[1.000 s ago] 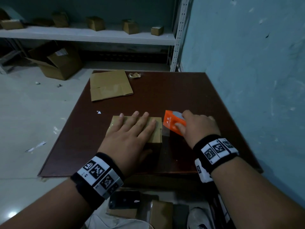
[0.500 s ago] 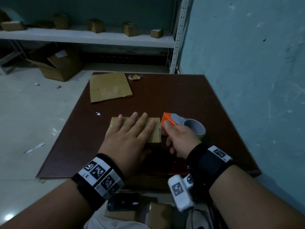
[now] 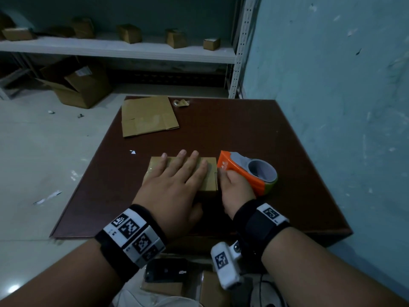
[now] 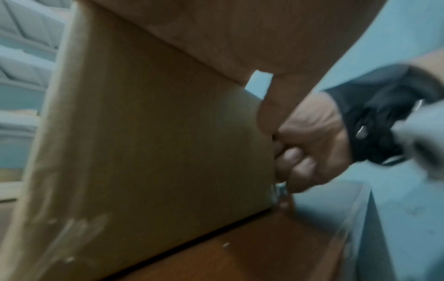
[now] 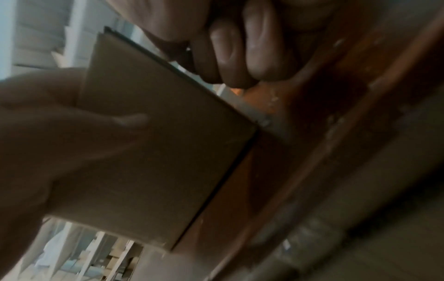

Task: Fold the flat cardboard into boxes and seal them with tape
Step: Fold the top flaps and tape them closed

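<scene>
A small folded cardboard box (image 3: pixel 210 173) stands on the dark brown table (image 3: pixel 243 129) near its front middle. My left hand (image 3: pixel 177 173) lies flat on the box top with straight fingers, pressing it down; the left wrist view shows the box side (image 4: pixel 156 142) beneath the palm. My right hand (image 3: pixel 234 187) grips an orange and grey tape dispenser (image 3: pixel 247 171) held against the box's right side. In the right wrist view my curled fingers (image 5: pixel 240 53) sit by the box edge (image 5: pixel 168 142). A flat cardboard sheet (image 3: pixel 148 116) lies at the table's far left.
A crumpled scrap of tape (image 3: pixel 181 103) lies at the table's far edge. A teal wall (image 3: pixel 332 107) runs close along the right. Behind stands a white shelf (image 3: pixel 110 48) with several small boxes, and an open carton (image 3: pixel 81 85) sits on the floor.
My right hand turned from palm-down to thumb-up and drew the dispenser down the box's right side, so its grey roll now shows. The left hand stayed flat on the box.
</scene>
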`<control>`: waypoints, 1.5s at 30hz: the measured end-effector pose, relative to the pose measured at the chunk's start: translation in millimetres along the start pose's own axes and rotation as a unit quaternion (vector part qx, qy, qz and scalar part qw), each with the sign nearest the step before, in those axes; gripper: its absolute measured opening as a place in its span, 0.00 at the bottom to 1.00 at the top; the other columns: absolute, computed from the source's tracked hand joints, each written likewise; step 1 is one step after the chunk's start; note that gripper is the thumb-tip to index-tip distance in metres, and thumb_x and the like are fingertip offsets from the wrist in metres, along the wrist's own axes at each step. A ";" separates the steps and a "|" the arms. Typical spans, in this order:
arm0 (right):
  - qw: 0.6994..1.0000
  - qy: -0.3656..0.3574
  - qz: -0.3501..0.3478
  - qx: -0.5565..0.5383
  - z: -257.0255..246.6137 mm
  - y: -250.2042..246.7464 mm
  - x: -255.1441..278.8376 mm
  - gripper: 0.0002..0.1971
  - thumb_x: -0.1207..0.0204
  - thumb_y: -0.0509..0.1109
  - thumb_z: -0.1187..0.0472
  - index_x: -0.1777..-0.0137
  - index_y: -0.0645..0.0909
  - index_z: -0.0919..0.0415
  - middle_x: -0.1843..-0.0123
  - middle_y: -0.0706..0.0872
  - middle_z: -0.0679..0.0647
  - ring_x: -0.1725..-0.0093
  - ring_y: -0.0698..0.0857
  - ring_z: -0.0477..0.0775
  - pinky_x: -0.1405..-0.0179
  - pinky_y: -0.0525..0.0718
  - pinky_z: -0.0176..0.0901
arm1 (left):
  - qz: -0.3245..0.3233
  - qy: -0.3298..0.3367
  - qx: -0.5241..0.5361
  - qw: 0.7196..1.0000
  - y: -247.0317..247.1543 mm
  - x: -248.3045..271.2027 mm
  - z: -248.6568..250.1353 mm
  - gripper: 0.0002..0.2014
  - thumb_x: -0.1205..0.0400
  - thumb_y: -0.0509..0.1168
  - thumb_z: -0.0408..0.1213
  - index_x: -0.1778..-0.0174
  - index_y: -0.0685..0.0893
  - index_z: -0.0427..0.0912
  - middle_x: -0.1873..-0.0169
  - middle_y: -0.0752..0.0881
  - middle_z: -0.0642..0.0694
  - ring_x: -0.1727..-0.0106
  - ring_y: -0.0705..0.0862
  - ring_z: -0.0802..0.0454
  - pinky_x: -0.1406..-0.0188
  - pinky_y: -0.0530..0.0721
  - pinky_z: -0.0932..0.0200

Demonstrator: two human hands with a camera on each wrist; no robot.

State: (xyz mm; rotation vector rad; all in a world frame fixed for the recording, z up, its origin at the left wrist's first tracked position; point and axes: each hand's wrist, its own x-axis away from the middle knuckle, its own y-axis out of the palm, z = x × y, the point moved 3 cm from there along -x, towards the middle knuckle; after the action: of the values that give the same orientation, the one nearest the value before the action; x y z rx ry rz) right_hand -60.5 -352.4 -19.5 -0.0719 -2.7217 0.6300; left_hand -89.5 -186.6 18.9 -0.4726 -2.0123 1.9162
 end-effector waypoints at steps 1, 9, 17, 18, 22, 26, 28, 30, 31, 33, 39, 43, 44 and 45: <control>1.000 -0.015 0.018 0.001 -0.9 -3.1 -1.8 0.18 0.09 0.57 0.43 0.49 0.85 0.50 0.56 0.89 0.50 0.51 0.89 0.54 0.42 0.88 0.61 | -0.003 0.003 0.012 1.000 -1.2 0.3 -1.2 0.50 0.26 0.41 0.64 0.07 0.46 0.45 0.08 0.46 0.44 0.07 0.44 0.46 0.09 0.45 0.37; 0.989 -0.046 0.008 -0.137 -34.4 -5.9 16.3 0.27 0.13 0.58 0.34 0.20 0.76 0.47 0.28 0.86 0.42 0.30 0.83 0.43 0.32 0.78 0.41 | 0.130 -0.139 0.617 0.764 -29.0 15.9 -37.4 0.34 0.20 0.64 0.53 0.15 0.70 0.66 0.14 0.70 0.58 0.17 0.71 0.58 0.19 0.76 0.41; 0.993 -0.046 -0.029 -0.102 -27.1 30.5 4.6 0.43 0.29 0.60 0.23 0.14 0.68 0.40 0.16 0.76 0.44 0.17 0.74 0.52 0.17 0.73 0.65 | 0.146 -0.335 0.613 0.700 4.3 11.7 -49.1 0.34 0.15 0.65 0.61 0.13 0.69 0.56 0.17 0.73 0.53 0.26 0.70 0.60 0.30 0.67 0.56; 0.994 -0.047 -0.024 -0.100 -25.6 32.5 2.8 0.43 0.28 0.60 0.24 0.14 0.68 0.39 0.15 0.75 0.44 0.16 0.73 0.52 0.17 0.72 0.65 | 0.159 -0.336 0.605 0.704 6.3 10.1 -45.4 0.32 0.13 0.63 0.60 0.13 0.70 0.55 0.17 0.74 0.54 0.28 0.69 0.62 0.32 0.66 0.59; 0.995 -0.047 -0.012 -0.088 -26.1 31.6 0.8 0.38 0.22 0.59 0.29 0.13 0.67 0.42 0.15 0.75 0.45 0.16 0.73 0.52 0.17 0.72 0.64 | 0.182 -0.344 0.545 0.743 13.9 5.3 -47.0 0.32 0.12 0.62 0.58 0.12 0.67 0.53 0.16 0.72 0.51 0.19 0.70 0.56 0.22 0.70 0.52; 0.994 -0.047 -0.009 -0.096 -12.9 34.6 -10.1 0.42 0.32 0.59 0.24 0.17 0.72 0.38 0.17 0.78 0.45 0.17 0.74 0.52 0.18 0.73 0.65 | 0.148 -0.343 0.478 0.795 13.3 0.9 -49.5 0.32 0.13 0.69 0.50 0.13 0.68 0.50 0.17 0.74 0.49 0.18 0.73 0.49 0.21 0.72 0.51; 0.995 -0.041 -0.018 -0.088 -9.1 34.1 -15.3 0.43 0.33 0.58 0.23 0.18 0.73 0.38 0.18 0.79 0.47 0.18 0.76 0.55 0.19 0.75 0.67 | 0.142 -0.341 0.479 0.796 11.6 0.0 -50.9 0.28 0.13 0.69 0.50 0.17 0.73 0.51 0.23 0.79 0.50 0.25 0.79 0.49 0.29 0.79 0.52; 0.997 -0.032 -0.018 -0.074 -11.9 34.6 -18.0 0.44 0.35 0.57 0.23 0.20 0.76 0.41 0.21 0.82 0.48 0.21 0.79 0.56 0.22 0.78 0.67 | 0.138 -0.343 0.496 0.786 10.8 -0.6 -53.2 0.22 0.13 0.69 0.49 0.23 0.78 0.53 0.31 0.82 0.50 0.35 0.82 0.51 0.44 0.82 0.55; 0.997 -0.033 -0.023 -0.068 -17.6 33.0 -14.8 0.44 0.36 0.56 0.24 0.21 0.77 0.42 0.23 0.83 0.48 0.23 0.81 0.55 0.22 0.78 0.66 | 0.134 -0.342 0.506 0.780 10.6 -1.2 -54.5 0.19 0.13 0.69 0.48 0.25 0.80 0.55 0.35 0.82 0.52 0.41 0.83 0.53 0.51 0.81 0.59; 0.997 -0.020 -0.028 -0.076 -30.2 30.1 -8.1 0.41 0.33 0.58 0.24 0.23 0.79 0.42 0.24 0.83 0.48 0.23 0.80 0.55 0.21 0.76 0.66 | 0.122 -0.337 0.533 0.766 11.7 -3.3 -57.9 0.15 0.12 0.68 0.48 0.29 0.81 0.57 0.43 0.82 0.57 0.50 0.82 0.60 0.62 0.77 0.64; 0.990 -0.015 -0.026 -0.136 -29.7 25.3 -13.3 0.26 0.11 0.64 0.42 0.21 0.78 0.56 0.22 0.83 0.56 0.23 0.82 0.59 0.23 0.78 0.52 | 0.088 -0.362 0.627 0.685 12.2 -2.7 -64.7 0.05 0.13 0.68 0.49 0.42 0.86 0.64 0.44 0.85 0.53 0.47 0.87 0.47 0.55 0.89 0.48; 0.989 0.009 -0.054 -0.138 -25.7 33.6 -15.3 0.45 0.49 0.78 0.19 0.31 0.81 0.38 0.27 0.82 0.50 0.33 0.87 0.56 0.32 0.87 0.62 | 0.067 -0.365 0.643 0.670 18.4 -3.6 -63.4 0.26 0.24 0.75 0.65 0.33 0.82 0.61 0.41 0.87 0.49 0.47 0.91 0.46 0.57 0.93 0.47; 0.987 0.005 -0.051 -0.150 -23.8 34.4 -17.0 0.43 0.52 0.81 0.20 0.36 0.82 0.38 0.29 0.84 0.51 0.36 0.89 0.56 0.35 0.89 0.61 | 0.063 -0.364 0.631 0.682 19.9 -5.1 -63.7 0.28 0.26 0.77 0.65 0.32 0.82 0.60 0.42 0.88 0.49 0.48 0.92 0.46 0.55 0.94 0.45; 0.987 0.000 -0.046 -0.157 -23.5 34.2 -17.5 0.36 0.46 0.83 0.26 0.39 0.84 0.40 0.32 0.86 0.53 0.39 0.91 0.56 0.37 0.90 0.62 | 0.061 -0.364 0.618 0.694 20.3 -6.1 -64.1 0.26 0.25 0.78 0.63 0.34 0.83 0.59 0.44 0.88 0.49 0.49 0.92 0.46 0.53 0.94 0.45</control>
State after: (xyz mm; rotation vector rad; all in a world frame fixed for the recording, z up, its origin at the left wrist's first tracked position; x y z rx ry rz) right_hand -36.9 -314.0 -20.2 -0.0226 -2.7824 0.1709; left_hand -54.9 -131.2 1.7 0.6164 -0.4081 3.2258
